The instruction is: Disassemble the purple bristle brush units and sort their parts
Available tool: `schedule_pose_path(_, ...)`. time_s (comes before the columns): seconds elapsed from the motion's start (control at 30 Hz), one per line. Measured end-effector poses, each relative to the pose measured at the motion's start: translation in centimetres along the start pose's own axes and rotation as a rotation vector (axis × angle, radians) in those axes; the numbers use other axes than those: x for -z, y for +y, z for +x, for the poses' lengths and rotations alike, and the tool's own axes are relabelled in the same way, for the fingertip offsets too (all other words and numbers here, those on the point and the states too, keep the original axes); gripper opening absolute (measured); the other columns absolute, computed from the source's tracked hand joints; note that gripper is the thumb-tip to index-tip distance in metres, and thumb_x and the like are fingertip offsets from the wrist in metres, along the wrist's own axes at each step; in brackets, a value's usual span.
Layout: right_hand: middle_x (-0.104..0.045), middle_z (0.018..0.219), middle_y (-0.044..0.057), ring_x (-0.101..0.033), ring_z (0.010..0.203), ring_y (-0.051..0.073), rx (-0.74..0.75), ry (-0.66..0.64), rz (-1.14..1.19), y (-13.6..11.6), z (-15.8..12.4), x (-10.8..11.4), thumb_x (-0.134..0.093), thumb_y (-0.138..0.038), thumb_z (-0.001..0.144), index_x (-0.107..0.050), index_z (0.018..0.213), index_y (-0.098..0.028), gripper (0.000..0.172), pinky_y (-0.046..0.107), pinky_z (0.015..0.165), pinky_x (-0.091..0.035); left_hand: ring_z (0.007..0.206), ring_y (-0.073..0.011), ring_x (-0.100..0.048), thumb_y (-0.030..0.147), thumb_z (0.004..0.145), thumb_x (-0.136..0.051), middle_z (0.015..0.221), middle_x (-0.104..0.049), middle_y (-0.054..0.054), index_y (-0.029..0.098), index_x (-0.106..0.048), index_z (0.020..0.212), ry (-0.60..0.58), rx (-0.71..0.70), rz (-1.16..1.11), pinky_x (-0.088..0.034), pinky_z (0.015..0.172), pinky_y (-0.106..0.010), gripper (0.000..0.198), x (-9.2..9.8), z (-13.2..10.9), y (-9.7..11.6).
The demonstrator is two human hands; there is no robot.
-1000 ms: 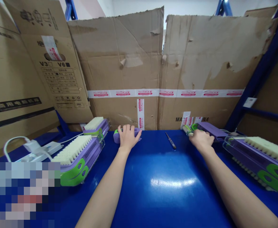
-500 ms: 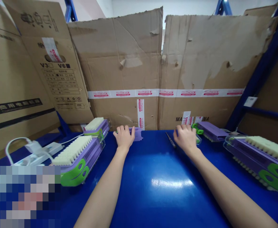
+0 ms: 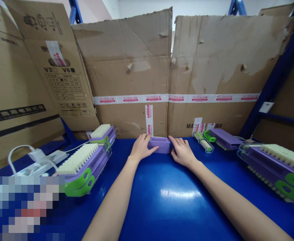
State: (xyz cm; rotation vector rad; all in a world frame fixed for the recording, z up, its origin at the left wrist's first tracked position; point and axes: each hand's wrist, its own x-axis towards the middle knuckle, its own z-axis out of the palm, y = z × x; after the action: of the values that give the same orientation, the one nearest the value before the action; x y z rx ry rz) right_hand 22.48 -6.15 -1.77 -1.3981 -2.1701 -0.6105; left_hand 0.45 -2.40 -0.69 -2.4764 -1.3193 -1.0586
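Note:
A purple plastic housing (image 3: 159, 146) with a slotted upper face lies near the back edge of the blue table, between my two hands. My left hand (image 3: 142, 149) grips its left end, thumb lying along the front and fingers behind. At the right end, my right hand (image 3: 183, 152) has its fingers bent against the housing's edge, thumb low and index finger at the top corner. The fingers partly cover both ends. A slim screwdriver seen earlier beside my right hand does not show now.
Cream-topped purple and green units stand at left (image 3: 81, 167), back left (image 3: 103, 135) and right (image 3: 275, 167). A purple unit (image 3: 224, 138) and a clear case with a small roller (image 3: 205, 144) lie back right. A white power strip (image 3: 46, 160) sits left. Cardboard (image 3: 127, 77) walls the back.
My left hand has moved right, bringing the purple housing along and turning its slotted face into view. My right hand has moved left from beside the clear case to the housing's right end.

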Motion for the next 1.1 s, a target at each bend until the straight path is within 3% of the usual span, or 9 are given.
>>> schedule_pose_path(0.1, -0.051, 0.126, 0.016, -0.044, 0.110, 0.026, 0.003, 0.035, 0.066, -0.1, 0.1, 0.1, -0.042, -0.022, 0.080, -0.035, 0.135, -0.007, 0.057, 0.037, 0.086, -0.034, 0.105, -0.0251, -0.055, 0.054, 0.070, -0.064, 0.117, -0.056, -0.009, 0.021, -0.050, 0.121, -0.048, 0.165, -0.142, -0.042, 0.090, -0.036, 0.062, -0.2, 0.1, -0.7)
schedule_pose_path(0.27, -0.046, 0.132, 0.018, -0.039, 0.120, 0.028, 0.046, 0.059, 0.086, -0.7, 0.3, 0.1, -0.045, -0.038, 0.084, -0.032, 0.137, -0.007, 0.063, 0.040, 0.095, -0.032, 0.105, -0.0232, -0.057, 0.033, 0.058, -0.076, 0.114, -0.062, -0.005, 0.022, -0.054, 0.118, -0.156, 0.284, -0.445, -0.042, 0.092, -0.036, 0.065, -0.2, 0.7, -2.1)
schedule_pose_path(0.43, -0.042, 0.136, 0.018, -0.034, 0.127, 0.028, 0.083, 0.063, 0.050, -0.4, 0.3, -0.4, -0.051, -0.037, 0.082, -0.029, 0.139, -0.009, 0.068, 0.044, 0.102, -0.026, 0.105, -0.0222, -0.058, 0.019, 0.050, -0.079, 0.116, -0.063, -0.009, 0.016, -0.057, 0.115, -0.265, 0.419, -0.957, -0.043, 0.092, -0.036, 0.068, 0.1, 0.9, -3.2)
schedule_pose_path(0.53, -0.043, 0.136, 0.017, -0.035, 0.127, 0.028, 0.103, 0.068, 0.034, -0.3, 0.3, -0.4, -0.052, -0.035, 0.082, -0.026, 0.141, -0.012, 0.068, 0.047, 0.103, -0.024, 0.110, -0.0226, -0.056, 0.016, 0.049, -0.080, 0.117, -0.063, -0.010, 0.016, -0.059, 0.115, -0.328, 0.503, -1.149, -0.041, 0.095, -0.037, 0.070, 0.6, 0.7, -3.3)
schedule_pose_path(0.7, -0.050, 0.126, 0.017, -0.047, 0.113, 0.027, 0.092, 0.040, 0.036, -0.7, 0.4, -0.1, -0.055, -0.032, 0.082, -0.026, 0.141, -0.013, 0.069, 0.042, 0.094, -0.036, 0.112, -0.0214, -0.055, 0.023, 0.058, -0.078, 0.117, -0.063, -0.009, 0.018, -0.063, 0.111, -0.349, 0.484, -1.222, -0.037, 0.099, -0.036, 0.055, 1.5, 0.5, -2.7)
schedule_pose_path(0.83, -0.053, 0.118, 0.017, -0.049, 0.105, 0.027, 0.115, 0.058, 0.019, -0.8, 0.5, -0.2, -0.057, -0.030, 0.082, -0.027, 0.141, -0.013, 0.069, 0.039, 0.088, -0.040, 0.107, -0.0192, -0.058, 0.031, 0.071, -0.069, 0.119, -0.062, -0.007, 0.025, -0.059, 0.115, -0.314, 0.559, -1.232, -0.042, 0.092, -0.035, 0.045, 1.2, 0.7, -2.1)
schedule_pose_path(0.97, -0.052, 0.119, 0.017, -0.048, 0.105, 0.027, 0.125, 0.075, -0.014, -0.8, 0.5, -0.3, -0.055, -0.027, 0.083, -0.029, 0.141, -0.013, 0.065, 0.039, 0.088, -0.038, 0.100, -0.0180, -0.062, 0.027, 0.070, -0.070, 0.111, -0.066, -0.008, 0.023, -0.056, 0.116, -0.336, 0.667, -1.294, -0.045, 0.090, -0.035, 0.048, 1.0, 0.8, -1.8)
schedule_pose_path(1.1, -0.051, 0.121, 0.017, -0.045, 0.108, 0.028, 0.112, 0.069, -0.057, -1.1, 0.5, 0.0, -0.054, -0.026, 0.083, -0.033, 0.139, -0.013, 0.061, 0.041, 0.091, -0.034, 0.099, -0.0185, -0.062, 0.025, 0.067, -0.072, 0.109, -0.066, -0.011, 0.017, -0.059, 0.111, -0.376, 0.659, -1.367, -0.043, 0.094, -0.034, 0.047, 1.3, 0.8, -1.8)
